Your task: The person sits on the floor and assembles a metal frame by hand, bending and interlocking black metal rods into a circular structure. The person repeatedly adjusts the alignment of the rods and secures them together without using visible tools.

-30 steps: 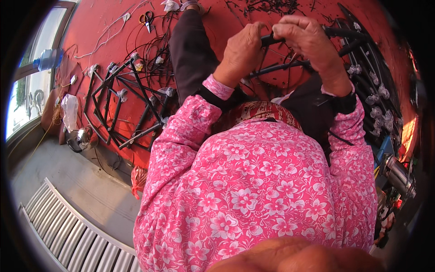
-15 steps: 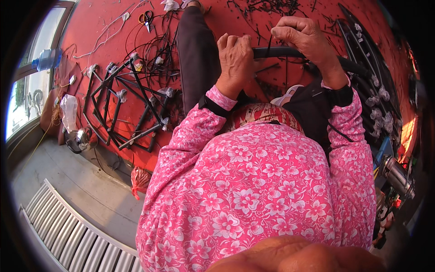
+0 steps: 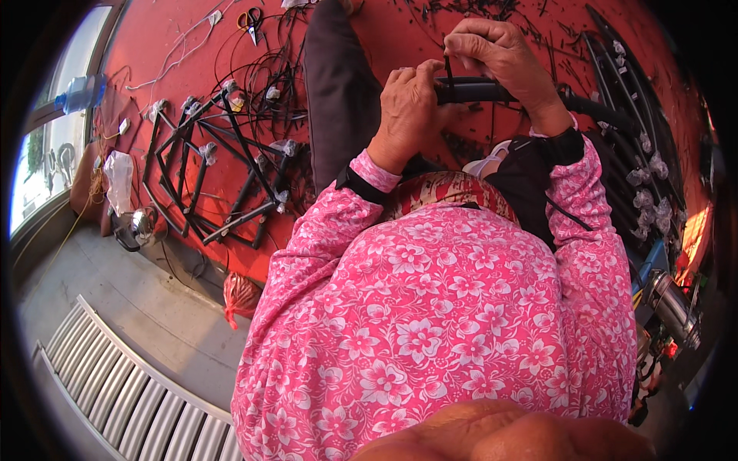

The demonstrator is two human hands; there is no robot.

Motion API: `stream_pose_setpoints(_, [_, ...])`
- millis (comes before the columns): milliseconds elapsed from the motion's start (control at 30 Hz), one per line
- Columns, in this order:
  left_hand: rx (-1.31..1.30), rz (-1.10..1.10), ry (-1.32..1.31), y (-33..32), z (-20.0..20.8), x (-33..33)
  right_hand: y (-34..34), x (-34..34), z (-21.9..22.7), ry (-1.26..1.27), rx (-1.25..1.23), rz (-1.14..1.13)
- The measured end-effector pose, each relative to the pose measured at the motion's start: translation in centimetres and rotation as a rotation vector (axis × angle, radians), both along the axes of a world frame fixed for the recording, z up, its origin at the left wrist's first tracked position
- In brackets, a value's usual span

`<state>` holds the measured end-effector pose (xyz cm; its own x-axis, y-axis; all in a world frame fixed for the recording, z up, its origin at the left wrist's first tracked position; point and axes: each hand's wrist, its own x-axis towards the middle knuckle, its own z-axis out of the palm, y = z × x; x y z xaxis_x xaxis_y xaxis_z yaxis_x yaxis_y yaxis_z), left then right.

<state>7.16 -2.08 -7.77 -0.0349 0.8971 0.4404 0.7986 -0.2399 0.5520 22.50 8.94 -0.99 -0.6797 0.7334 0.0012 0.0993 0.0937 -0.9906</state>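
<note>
A thick black tube runs crosswise in front of me and off to the right. My left hand is closed around the tube's left end, its fingertips on top. Over that end my right hand pinches the upper tip of a thin black strip. This strip stands nearly upright and meets the tube beside my left fingertips. Whether it is wrapped around the tube or only touches it, I cannot tell. The palm of my left hand is hidden.
Several bare black frames with wrapped ends lie left of my leg, near tangled black cords and scissors. Long black curved parts are piled at right. A slatted metal bench stands lower left. Black scraps litter the red floor.
My right hand has moved left and slightly down, bringing the strip toward my left fingers. My left hand has shifted slightly right along with the tube.
</note>
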Motion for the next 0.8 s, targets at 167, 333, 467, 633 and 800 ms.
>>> stream_pose_setpoints(167, [0.02, -0.056, -0.042, -0.2, -0.1, -0.1, 1.6, -1.9, -4.7, -0.138, 0.236, -0.198])
stream_pose_setpoints(333, [-0.031, -0.071, -0.071, -0.7, 0.1, 0.3, 2.2, -2.2, -7.4, -0.506, 0.401, -0.179])
stream_pose_setpoints(467, [0.01, -0.122, -0.066, -0.6, 0.3, 0.6, 2.2, -1.4, -7.6, -0.474, 0.208, -0.169])
stream_pose_setpoints(633, [0.002, -0.19, -0.053, -0.3, 0.2, 0.4, 2.0, -1.5, -7.4, -0.431, 0.199, -0.213])
stream_pose_setpoints(800, [-0.033, -0.22, -0.046, -0.1, 0.5, 0.0, 1.4, -1.4, -6.5, -0.543, 0.543, -0.286])
